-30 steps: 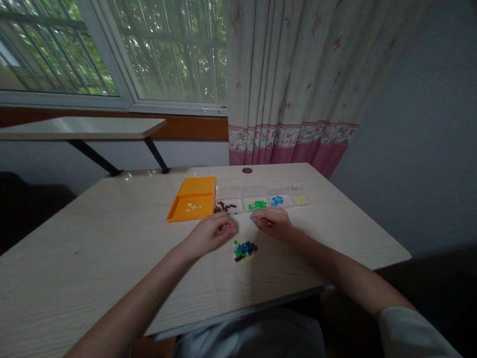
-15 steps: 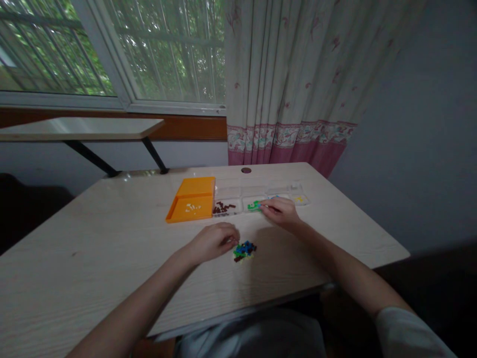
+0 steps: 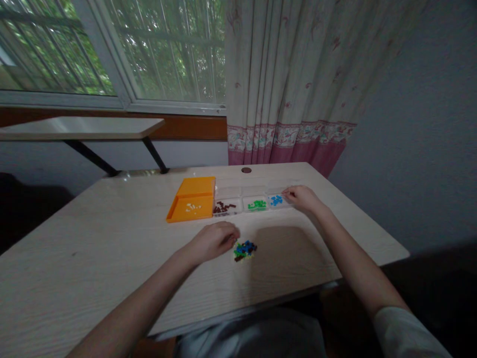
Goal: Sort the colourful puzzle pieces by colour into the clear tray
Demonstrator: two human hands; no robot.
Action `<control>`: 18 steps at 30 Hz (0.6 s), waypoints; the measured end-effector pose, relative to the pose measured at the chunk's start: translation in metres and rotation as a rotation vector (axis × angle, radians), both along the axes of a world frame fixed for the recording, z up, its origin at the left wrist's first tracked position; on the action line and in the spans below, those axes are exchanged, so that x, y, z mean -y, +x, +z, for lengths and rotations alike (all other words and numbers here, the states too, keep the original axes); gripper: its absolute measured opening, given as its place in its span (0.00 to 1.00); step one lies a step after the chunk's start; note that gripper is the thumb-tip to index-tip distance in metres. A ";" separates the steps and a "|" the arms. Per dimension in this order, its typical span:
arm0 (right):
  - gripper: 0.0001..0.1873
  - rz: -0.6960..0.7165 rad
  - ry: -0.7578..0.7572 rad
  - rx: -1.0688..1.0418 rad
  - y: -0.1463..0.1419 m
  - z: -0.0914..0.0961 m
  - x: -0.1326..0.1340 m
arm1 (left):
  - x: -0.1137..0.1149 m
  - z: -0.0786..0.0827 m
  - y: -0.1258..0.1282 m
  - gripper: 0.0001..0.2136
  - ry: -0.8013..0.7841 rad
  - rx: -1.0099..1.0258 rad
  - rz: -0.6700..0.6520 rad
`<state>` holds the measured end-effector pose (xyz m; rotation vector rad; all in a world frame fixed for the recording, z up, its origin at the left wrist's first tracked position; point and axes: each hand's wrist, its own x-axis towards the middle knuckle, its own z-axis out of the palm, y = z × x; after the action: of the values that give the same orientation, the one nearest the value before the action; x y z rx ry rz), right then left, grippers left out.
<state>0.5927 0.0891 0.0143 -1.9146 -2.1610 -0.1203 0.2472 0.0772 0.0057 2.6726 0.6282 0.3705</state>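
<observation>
In the head view my left hand (image 3: 216, 240) rests on the table with its fingers curled together. Its fingertips are right beside a small mixed pile of building pieces (image 3: 245, 251) in blue, green, dark brown and pale yellow. Whether anything is between those fingers is hidden. My right hand (image 3: 301, 197) is over the right part of a clear divided tray (image 3: 238, 213), thumb and fingers pinched together. What the pinch holds, if anything, is too small to see. Just left of it lie blue pieces (image 3: 276, 200), then green pieces (image 3: 257, 205) and brown pieces (image 3: 224, 207), each in its own compartment.
An orange tray (image 3: 195, 187) with two sections joins the clear tray on the left; several white pieces (image 3: 193, 208) lie in its front section. A raised shelf (image 3: 82, 128) on dark legs stands at the back left. A curtain (image 3: 290, 99) hangs behind the table.
My right hand has moved right, from the green compartment to past the blue one, uncovering the green and blue pieces. My left hand has stayed by the mixed pile.
</observation>
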 end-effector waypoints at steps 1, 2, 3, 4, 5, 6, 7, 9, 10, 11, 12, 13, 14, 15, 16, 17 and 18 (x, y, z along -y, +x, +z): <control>0.14 -0.014 -0.004 -0.001 0.000 0.001 0.000 | 0.000 0.000 0.000 0.08 -0.013 0.018 0.012; 0.14 -0.026 -0.003 -0.005 -0.002 0.003 0.001 | 0.000 0.001 0.000 0.08 -0.032 0.042 0.030; 0.14 -0.030 0.003 -0.013 -0.004 0.005 0.002 | 0.000 0.001 0.000 0.08 -0.060 0.071 0.052; 0.14 -0.022 0.013 -0.029 -0.009 0.007 0.004 | 0.001 0.001 0.001 0.08 -0.097 0.105 0.082; 0.14 -0.001 0.027 -0.051 -0.015 0.009 0.006 | 0.001 0.001 0.002 0.07 -0.146 0.143 0.119; 0.14 0.033 0.043 -0.079 -0.023 0.009 0.009 | 0.001 0.001 0.003 0.07 -0.206 0.188 0.161; 0.14 0.077 0.060 -0.110 -0.034 0.009 0.012 | 0.001 0.001 0.005 0.07 -0.274 0.240 0.205; 0.14 0.175 0.099 -0.162 -0.061 0.006 0.020 | 0.000 -0.001 0.009 0.08 -0.412 0.358 0.277; 0.13 0.226 0.109 -0.176 -0.076 0.003 0.024 | -0.001 -0.003 0.010 0.08 -0.469 0.422 0.304; 0.13 0.269 0.123 -0.184 -0.091 0.000 0.029 | -0.002 -0.004 0.012 0.09 -0.514 0.483 0.323; 0.13 0.300 0.128 -0.189 -0.105 -0.004 0.033 | -0.004 -0.006 0.013 0.09 -0.550 0.538 0.337; 0.12 0.311 0.137 -0.201 -0.117 -0.008 0.036 | -0.005 -0.007 0.014 0.10 -0.578 0.585 0.347; 0.12 0.320 0.157 -0.219 -0.126 -0.012 0.040 | -0.006 -0.008 0.015 0.10 -0.601 0.624 0.351; 0.13 0.329 0.171 -0.236 -0.134 -0.016 0.042 | -0.006 -0.009 0.016 0.10 -0.619 0.655 0.351; 0.13 0.327 0.190 -0.255 -0.139 -0.019 0.044 | -0.007 -0.010 0.017 0.10 -0.633 0.679 0.347; 0.13 0.328 0.205 -0.272 -0.142 -0.022 0.046 | -0.006 -0.010 0.017 0.10 -0.643 0.696 0.339; 0.12 0.327 0.212 -0.288 -0.144 -0.024 0.047 | -0.006 -0.011 0.018 0.11 -0.647 0.706 0.328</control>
<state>0.4484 0.0419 -0.0097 -1.3532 -2.1317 -0.0103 0.2653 0.0830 -0.0049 1.6678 0.7754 0.9518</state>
